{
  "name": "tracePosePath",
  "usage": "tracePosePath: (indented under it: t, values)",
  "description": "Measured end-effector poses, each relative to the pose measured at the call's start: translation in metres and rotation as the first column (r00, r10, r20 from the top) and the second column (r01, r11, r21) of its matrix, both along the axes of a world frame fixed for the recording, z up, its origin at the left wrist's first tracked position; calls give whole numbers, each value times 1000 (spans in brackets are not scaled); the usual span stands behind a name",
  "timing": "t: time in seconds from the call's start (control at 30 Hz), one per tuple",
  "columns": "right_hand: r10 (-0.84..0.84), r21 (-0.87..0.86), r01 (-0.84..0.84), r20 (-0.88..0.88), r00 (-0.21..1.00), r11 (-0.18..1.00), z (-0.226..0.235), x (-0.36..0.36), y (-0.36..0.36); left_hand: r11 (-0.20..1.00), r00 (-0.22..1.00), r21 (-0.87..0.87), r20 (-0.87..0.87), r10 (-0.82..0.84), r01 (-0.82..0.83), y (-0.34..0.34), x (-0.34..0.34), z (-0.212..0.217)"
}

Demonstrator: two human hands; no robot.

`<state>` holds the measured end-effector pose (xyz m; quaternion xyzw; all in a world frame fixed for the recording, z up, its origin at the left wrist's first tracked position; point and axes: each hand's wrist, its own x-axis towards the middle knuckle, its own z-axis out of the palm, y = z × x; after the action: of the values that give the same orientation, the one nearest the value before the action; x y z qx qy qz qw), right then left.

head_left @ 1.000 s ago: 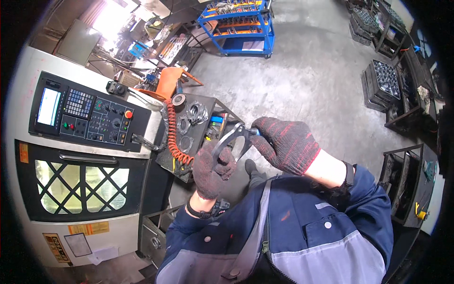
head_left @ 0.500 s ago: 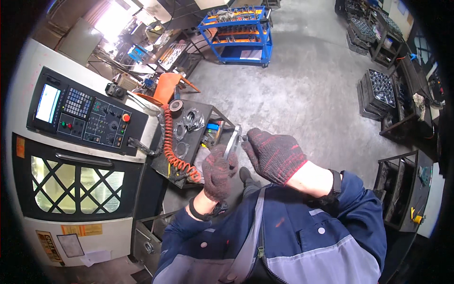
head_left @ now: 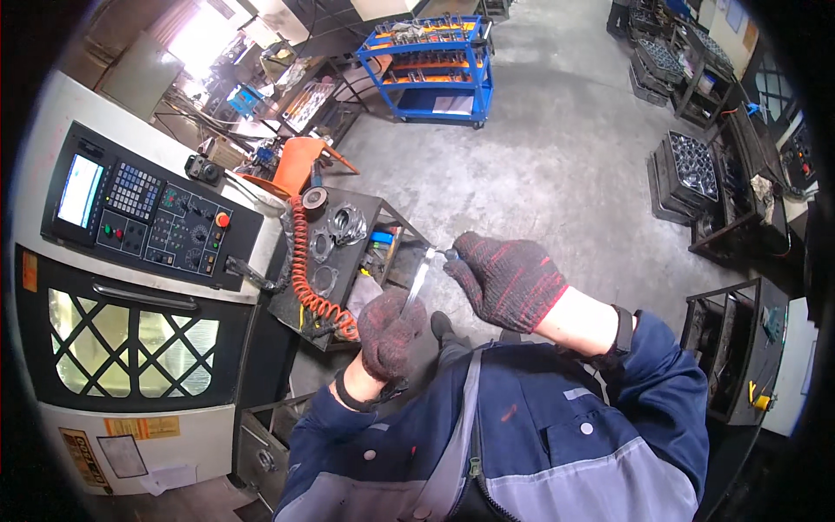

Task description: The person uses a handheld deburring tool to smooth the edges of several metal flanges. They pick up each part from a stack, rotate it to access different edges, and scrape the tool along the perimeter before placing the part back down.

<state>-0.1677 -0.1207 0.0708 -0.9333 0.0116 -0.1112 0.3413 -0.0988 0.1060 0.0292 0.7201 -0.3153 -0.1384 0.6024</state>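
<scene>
My gloved left hand (head_left: 391,335) is closed around the lower end of a flat, silvery metal part (head_left: 418,280), which I see nearly edge-on and tilted, its top leaning right. At its upper end my gloved right hand (head_left: 509,278) pinches a small, dark, stubby piece (head_left: 450,254) whose tip meets or almost meets the metal. The fingers hide most of that piece, so its kind does not show. Both gloves are dark knit flecked with red.
Left stands a machine with a control panel (head_left: 156,209) and a windowed door. A cart (head_left: 348,300) beside it carries several metal rings (head_left: 324,280), with a coiled orange hose (head_left: 303,270) over its edge. Beyond are an orange chair (head_left: 297,163) and a blue trolley (head_left: 426,106); crates (head_left: 691,165) stand right.
The metal part has turned in my left hand and shows narrower. My right hand stays at its upper end. The whole view has shifted slightly.
</scene>
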Motion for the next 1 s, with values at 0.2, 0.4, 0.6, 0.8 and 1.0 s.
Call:
tracePosePath:
  t: [0.2,0.4,0.6,0.8,1.0]
  values:
    - [-1,149,24,-151,989,988,5,2,14,999,1000,-35,-9,3,-3,-6,22,-10]
    - [48,223,-29,-79,996,974,23,-1,1,994,947,108,316,-55,22,-9,35,7]
    - [27,115,-13,-125,992,993,11,0,-2,998,998,-55,50,-34,37,6,16,-8]
    - [80,206,-43,-175,981,978,7,3,17,965,977,-262,-195,-82,28,5,15,-10]
    - [121,266,-110,-24,992,958,21,2,12,929,979,-354,-203,34,-106,-2,17,-9]
